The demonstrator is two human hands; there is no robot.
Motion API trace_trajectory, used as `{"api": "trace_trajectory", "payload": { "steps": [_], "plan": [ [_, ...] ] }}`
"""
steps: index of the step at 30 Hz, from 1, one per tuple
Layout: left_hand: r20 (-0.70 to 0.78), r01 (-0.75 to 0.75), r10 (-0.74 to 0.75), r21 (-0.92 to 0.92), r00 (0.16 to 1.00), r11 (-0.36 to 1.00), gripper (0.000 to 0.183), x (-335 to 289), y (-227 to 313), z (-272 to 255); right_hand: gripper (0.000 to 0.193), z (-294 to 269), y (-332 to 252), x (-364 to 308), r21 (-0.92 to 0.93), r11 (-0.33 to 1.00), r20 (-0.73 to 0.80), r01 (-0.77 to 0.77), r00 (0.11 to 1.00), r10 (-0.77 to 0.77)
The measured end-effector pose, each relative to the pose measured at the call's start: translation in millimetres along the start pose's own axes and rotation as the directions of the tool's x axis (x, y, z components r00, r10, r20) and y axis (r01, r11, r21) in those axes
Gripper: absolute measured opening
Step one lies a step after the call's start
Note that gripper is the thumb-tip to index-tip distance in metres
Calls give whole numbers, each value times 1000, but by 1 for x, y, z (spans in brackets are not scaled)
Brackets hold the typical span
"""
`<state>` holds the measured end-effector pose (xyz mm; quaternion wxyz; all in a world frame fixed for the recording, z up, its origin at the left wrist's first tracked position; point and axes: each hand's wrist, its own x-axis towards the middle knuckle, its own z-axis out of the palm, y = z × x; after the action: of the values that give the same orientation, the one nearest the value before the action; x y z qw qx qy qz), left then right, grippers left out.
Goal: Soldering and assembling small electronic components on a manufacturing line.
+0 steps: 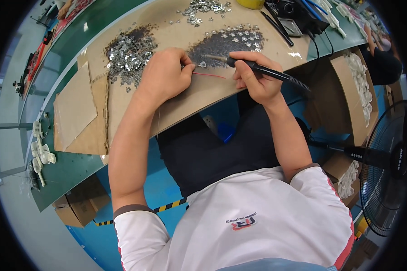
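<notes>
My right hand [259,79] grips a black-handled soldering iron [257,67] like a pen, its metal tip pointing left. Close by the tip, a small shiny metal clip [203,64] lies on a darkened patch [212,49] of the board. My left hand [165,74] is closed in a pinch near that clip. From its fingertips a thin red wire [210,75] sticks out to the right. What else the left fingers hold is hidden; a fine strand [158,118] hangs below the wrist. Rows of similar metal clips [246,36] stand on the patch's far right.
A heap of loose metal clips [130,56] sits left of my left hand, with more clips [203,8] farther back. Behind my right hand stands a black box [294,13] with cables. Cardboard sheets [79,113] lie left. A standing fan [384,165] and a carton [343,97] are right.
</notes>
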<state>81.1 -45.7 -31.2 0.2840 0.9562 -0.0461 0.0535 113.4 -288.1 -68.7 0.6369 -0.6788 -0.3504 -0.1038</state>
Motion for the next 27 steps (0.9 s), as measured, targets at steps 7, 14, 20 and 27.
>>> {"api": "trace_trajectory", "payload": {
  "steps": [7, 14, 20, 27],
  "plan": [
    [-11, -12, 12, 20, 1000, 1000, 15, 0, -1, 2, 16, -2, 3, 4, -161, 974, 103, 158, 984, -142],
    [-75, -93, 98, 60, 992, 994, 15, 0, -5, 6, 13, -3, 3, 9, -210, 943, 171, 256, 960, -223],
    [-69, -92, 96, 59, 993, 994, 15, 0, -4, 6, 14, -1, 3, 7, -196, 960, 137, 201, 975, -176],
    [-31, -26, 27, 35, 999, 999, 15, 0, 0, 4, 14, -1, 4, 7, -197, 959, 142, 202, 974, -176]
  ]
}}
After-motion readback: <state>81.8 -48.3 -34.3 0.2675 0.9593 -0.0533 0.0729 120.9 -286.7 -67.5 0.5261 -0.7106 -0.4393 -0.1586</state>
